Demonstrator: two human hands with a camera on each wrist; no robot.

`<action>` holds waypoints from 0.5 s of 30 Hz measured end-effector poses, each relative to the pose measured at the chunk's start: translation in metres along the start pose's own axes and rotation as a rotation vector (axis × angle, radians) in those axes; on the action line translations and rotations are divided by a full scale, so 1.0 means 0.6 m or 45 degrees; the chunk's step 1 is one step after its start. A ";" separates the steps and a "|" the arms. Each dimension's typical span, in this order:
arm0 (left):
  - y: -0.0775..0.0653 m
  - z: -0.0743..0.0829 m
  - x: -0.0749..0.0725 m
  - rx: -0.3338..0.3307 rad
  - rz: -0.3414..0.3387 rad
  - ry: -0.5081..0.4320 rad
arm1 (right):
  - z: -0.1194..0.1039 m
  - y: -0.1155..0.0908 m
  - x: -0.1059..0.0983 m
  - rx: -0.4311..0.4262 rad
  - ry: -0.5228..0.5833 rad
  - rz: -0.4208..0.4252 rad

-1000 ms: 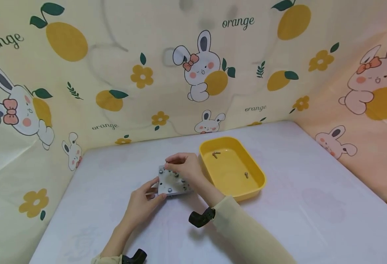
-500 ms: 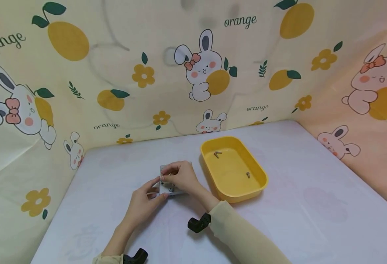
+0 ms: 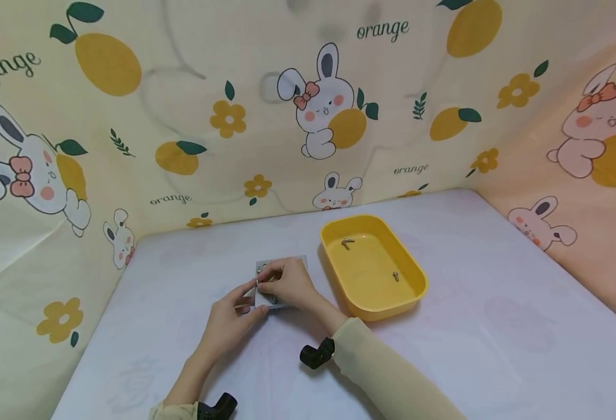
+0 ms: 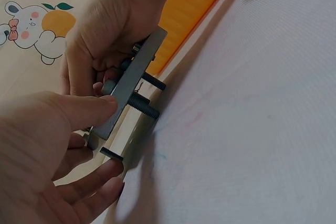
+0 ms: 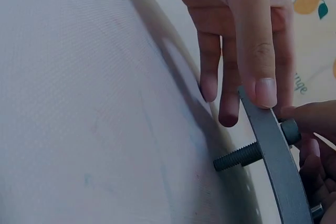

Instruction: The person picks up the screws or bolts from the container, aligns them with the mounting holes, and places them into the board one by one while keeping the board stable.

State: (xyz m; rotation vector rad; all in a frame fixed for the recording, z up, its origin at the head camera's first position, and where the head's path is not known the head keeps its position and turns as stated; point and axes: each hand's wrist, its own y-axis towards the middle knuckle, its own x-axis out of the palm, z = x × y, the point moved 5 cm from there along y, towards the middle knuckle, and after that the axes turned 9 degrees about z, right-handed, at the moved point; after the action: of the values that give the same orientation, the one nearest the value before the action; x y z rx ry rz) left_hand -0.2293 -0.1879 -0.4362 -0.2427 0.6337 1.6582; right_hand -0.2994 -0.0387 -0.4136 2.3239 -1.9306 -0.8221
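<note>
A grey metal plate (image 4: 137,77) is tilted in the left wrist view, with several screws through it and their threaded shafts (image 4: 143,106) sticking out below. My left hand (image 3: 227,325) grips its near left corner, thumb on the edge and fingers underneath. Over the plate's top face, my right hand (image 3: 293,284) has its thumb and forefinger pinched at a screw near the left edge; the fingers mostly hide it. A screw head (image 5: 290,131) stands close to those fingertips in the right wrist view. Most of the plate's top is covered by the right hand in the head view.
To the right of the plate sits a yellow tray (image 3: 376,313). Inside it are loose screws (image 3: 347,244) near the far left and one more screw (image 3: 395,276) near the right wall. A printed cloth (image 3: 224,181) backs the white table (image 3: 476,350).
My right hand has come from the plate's far left corner down to the middle of its left side, then stayed there. The left hand keeps its grip on the plate.
</note>
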 end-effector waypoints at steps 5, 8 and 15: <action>0.002 0.004 0.000 0.029 0.004 -0.004 | 0.001 0.001 0.003 -0.037 -0.011 -0.039; 0.002 0.003 0.000 0.031 0.002 0.006 | 0.003 0.002 0.005 -0.034 -0.023 -0.050; 0.000 0.002 0.002 -0.005 0.004 0.019 | 0.006 0.001 0.002 -0.038 -0.024 -0.033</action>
State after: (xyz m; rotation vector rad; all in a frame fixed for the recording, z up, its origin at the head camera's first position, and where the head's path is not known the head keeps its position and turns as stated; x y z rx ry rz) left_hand -0.2294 -0.1862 -0.4361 -0.2575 0.6426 1.6622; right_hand -0.3010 -0.0389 -0.4171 2.3376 -1.8852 -0.8718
